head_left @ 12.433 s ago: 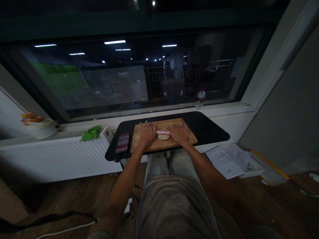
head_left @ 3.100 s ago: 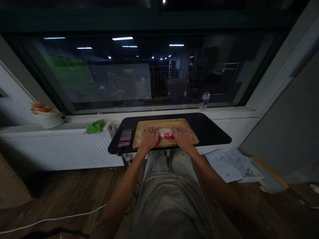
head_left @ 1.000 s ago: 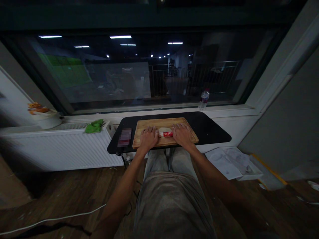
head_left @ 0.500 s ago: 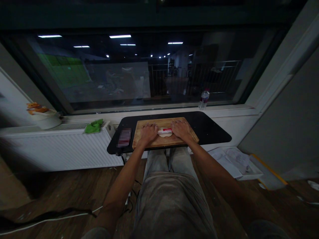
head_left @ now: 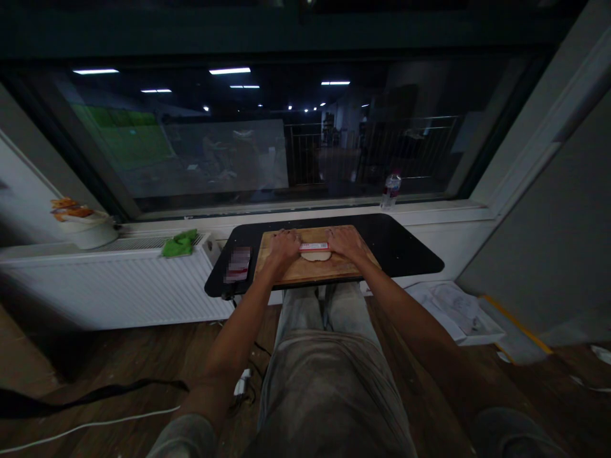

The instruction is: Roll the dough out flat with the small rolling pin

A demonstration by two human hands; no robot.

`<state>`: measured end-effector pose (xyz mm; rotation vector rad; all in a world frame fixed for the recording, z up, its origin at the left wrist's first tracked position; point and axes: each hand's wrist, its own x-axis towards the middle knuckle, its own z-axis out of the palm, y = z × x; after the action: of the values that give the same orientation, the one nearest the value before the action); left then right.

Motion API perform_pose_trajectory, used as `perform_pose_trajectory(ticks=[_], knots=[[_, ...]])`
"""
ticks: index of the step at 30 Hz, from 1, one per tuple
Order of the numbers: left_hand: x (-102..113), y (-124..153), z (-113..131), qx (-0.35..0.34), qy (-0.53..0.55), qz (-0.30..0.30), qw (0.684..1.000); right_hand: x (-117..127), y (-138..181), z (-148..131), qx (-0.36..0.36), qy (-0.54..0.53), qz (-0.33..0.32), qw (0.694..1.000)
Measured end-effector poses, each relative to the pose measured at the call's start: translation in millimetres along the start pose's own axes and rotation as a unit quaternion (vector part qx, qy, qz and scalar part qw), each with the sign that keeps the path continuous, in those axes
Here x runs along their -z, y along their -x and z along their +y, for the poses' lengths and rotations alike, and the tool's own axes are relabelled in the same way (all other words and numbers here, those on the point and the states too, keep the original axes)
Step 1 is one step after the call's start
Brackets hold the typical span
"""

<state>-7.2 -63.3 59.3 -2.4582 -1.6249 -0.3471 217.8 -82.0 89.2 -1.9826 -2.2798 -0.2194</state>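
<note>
The red-and-white roller point(head_left: 314, 246) is now riding farther up the dough point(head_left: 316, 256), mid-board point(head_left: 310, 273) on the counter point(head_left: 405, 251). The left hand point(head_left: 283, 245) and right hand point(head_left: 345, 242), spread flat on its ends, are letting it turn freely.

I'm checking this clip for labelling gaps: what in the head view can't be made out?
Head view: ends of the red-and-white cylinder, covered by the left hand and right hand; grip or flat press is unclear.
Head view: far edge of the pale flat dough, under the cylinder.
Head view: small flat item on the black table, blurred out.
Head view: label of the clear plastic bottle, too small and dim.
</note>
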Motion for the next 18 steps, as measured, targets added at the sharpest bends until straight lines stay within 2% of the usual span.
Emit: perform_pose_trajectory(ticks=[7, 12, 18], knots=[[4, -4, -3, -0.018, -0.032, -0.046, 0.998, 5, -6, 1, -0.015, 0.003, 0.005, 1.000], [3, -4, -4, -0.012, -0.027, -0.034, 0.999, 5, -14, -1, -0.081, -0.041, 0.028, 0.995], [-2, -9, -10, -0.030, -0.031, -0.026, 0.999, 5, -17, -2, -0.090, -0.056, 0.041, 0.993]])
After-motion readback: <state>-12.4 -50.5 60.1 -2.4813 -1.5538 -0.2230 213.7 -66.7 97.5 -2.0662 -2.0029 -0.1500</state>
